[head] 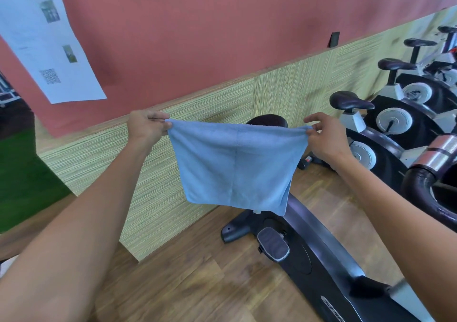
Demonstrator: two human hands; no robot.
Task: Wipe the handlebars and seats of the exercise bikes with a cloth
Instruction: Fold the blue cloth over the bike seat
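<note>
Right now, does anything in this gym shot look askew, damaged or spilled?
Nothing stands out. Both hands, left and right, pinch the top corners of a blue cloth, hanging spread in front of the nearest bike's seat. The other bikes stand upright in a row; the wood floor shows no spill.

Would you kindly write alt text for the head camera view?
Both hands, left hand and right hand, pinch the top corners of a blue cloth, stretched in front of an exercise bike's seat; more bikes line the right.

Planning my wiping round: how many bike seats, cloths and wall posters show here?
Bike seats: 5 (nearest, then)
Blue cloth: 1
Wall poster: 1
Total: 7
</note>
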